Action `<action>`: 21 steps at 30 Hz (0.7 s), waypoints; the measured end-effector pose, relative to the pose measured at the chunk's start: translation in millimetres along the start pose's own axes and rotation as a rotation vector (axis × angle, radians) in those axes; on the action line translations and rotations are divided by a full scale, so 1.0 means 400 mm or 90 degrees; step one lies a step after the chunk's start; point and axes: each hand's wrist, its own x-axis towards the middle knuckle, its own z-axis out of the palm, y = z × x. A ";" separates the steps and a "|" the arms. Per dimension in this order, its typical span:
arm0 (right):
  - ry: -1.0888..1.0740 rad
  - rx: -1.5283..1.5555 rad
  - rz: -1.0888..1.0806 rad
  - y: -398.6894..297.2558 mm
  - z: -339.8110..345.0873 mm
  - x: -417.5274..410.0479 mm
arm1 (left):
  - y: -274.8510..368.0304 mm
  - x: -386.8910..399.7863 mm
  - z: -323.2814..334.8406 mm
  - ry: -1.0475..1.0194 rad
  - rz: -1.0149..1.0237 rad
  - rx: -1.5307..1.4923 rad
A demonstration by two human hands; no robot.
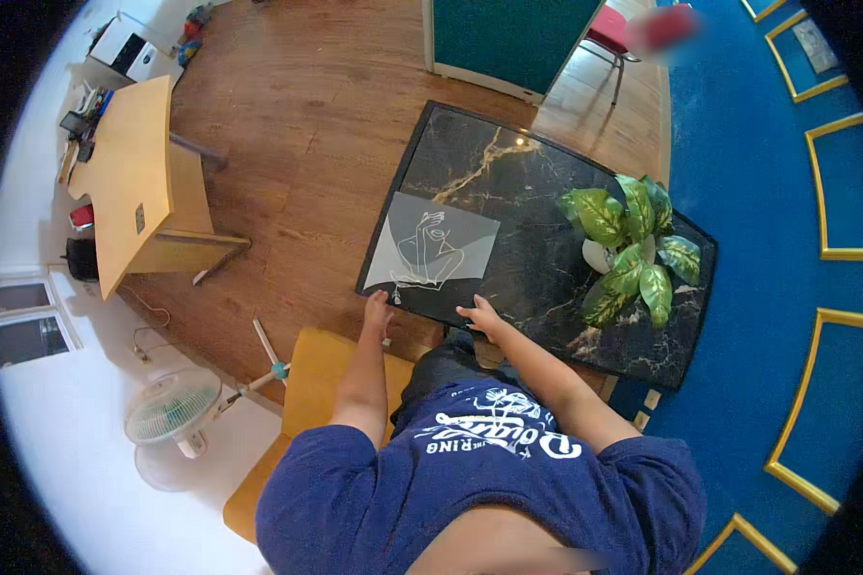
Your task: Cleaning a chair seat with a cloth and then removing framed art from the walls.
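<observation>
A flat picture panel (467, 248) in grey, white and black, with a pale line drawing of a seated figure, lies on a black marble-patterned table (532, 187). My left hand (379, 315) is at the table's front left corner, just below the panel, its fingers pointing forward. Over the front edge, to the right of the panel's lower part, is my right hand (483, 318), thumb and fingers spread. Nothing shows between the fingers of either hand. Whether the fingertips touch the panel's dark lower border or the table edge is hard to tell.
A leafy potted plant (626, 251) stands on the table's right side. Beside me on the left are a mustard-yellow seat (323, 374) and a pedestal fan (172, 406). A wooden desk (133, 172) stands farther left. A blue wall (741, 215) with gold mouldings borders the right.
</observation>
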 end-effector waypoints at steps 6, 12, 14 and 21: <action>0.094 0.041 -0.106 -0.004 -0.101 -0.047 | -0.041 -0.048 0.089 -0.056 0.275 0.426; 0.143 -0.024 -0.426 -0.041 -0.232 -0.170 | 0.019 -0.122 0.310 -0.320 0.411 0.476; 0.163 -0.041 -0.482 -0.070 -0.274 -0.255 | 0.095 -0.255 0.420 -0.415 0.425 0.395; 0.300 0.066 -0.579 -0.123 -0.426 -0.604 | 0.254 -0.561 0.777 -0.634 0.624 0.410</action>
